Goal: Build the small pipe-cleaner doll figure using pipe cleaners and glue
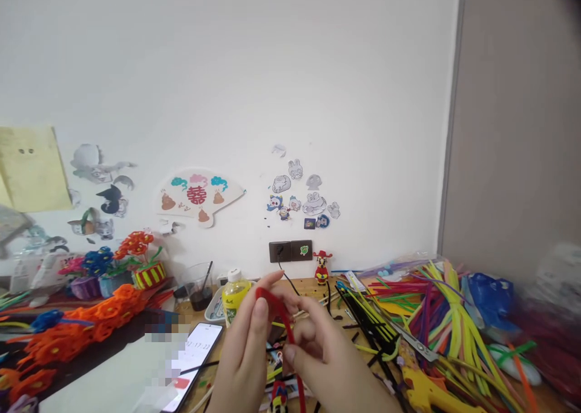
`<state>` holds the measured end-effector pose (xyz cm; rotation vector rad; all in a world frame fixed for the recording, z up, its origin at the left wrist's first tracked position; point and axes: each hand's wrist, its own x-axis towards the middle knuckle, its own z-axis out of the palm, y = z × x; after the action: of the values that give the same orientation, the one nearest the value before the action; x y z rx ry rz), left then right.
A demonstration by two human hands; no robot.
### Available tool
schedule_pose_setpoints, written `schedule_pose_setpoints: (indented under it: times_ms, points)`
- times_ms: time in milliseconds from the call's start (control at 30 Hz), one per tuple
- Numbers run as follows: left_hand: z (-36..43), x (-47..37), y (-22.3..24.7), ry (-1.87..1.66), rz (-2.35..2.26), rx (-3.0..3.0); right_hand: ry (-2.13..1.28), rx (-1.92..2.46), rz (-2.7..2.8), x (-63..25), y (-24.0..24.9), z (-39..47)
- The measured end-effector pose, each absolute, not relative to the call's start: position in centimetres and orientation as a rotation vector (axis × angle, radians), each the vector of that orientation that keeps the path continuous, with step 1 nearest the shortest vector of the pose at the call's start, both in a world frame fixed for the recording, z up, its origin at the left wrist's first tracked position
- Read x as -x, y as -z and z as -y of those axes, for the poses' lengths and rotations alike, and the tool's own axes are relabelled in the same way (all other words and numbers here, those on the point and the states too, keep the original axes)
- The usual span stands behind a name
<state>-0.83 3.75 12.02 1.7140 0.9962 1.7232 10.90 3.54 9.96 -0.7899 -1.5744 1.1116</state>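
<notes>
A fuzzy red strip [289, 328], like a pipe cleaner, bends at its top and hangs down between my hands. My left hand [249, 334] pinches its bent upper end between thumb and fingers. Lower on the strip, my right hand [320, 343] grips it with thumb and curled fingers. Beneath my hands, a small figure with red, black and yellow parts [278, 396] lies at the bottom edge, partly cut off. Scraps of black and yellow strips lie around it.
At the left are a phone [200, 346], a yellow bottle [235, 293], a cup [200, 289] and orange fuzzy flowers [59, 343]. Scissors [420, 346], a yellow glue gun [420, 389] and strip bundles [454, 316] crowd the right. A red-hatted figurine [322, 269] stands by the wall.
</notes>
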Motion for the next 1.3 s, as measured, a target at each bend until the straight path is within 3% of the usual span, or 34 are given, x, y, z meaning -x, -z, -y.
schedule_pose_setpoints:
  times_ms: [500, 667, 933, 1300]
  points:
    - [-5.6, 0.2, -13.8, -1.524, -1.016, -1.856, -0.603, 0.939, 1.654, -13.7, -11.4, -4.6]
    - [-6.3, -0.2, -13.9, -1.463, -1.218, -2.065, -0.410, 1.024, 1.632, -14.5, -11.7, -4.7]
    - [-6.7, -0.8, -12.9, -1.154, -1.081, -2.217, -0.205, 0.974, 1.785, -14.7, -11.8, -4.8]
    - [-6.8, -2.0, -12.4, -1.375, -0.892, -1.776, -0.053, 0.894, 1.756, -13.7, -11.1, -4.3]
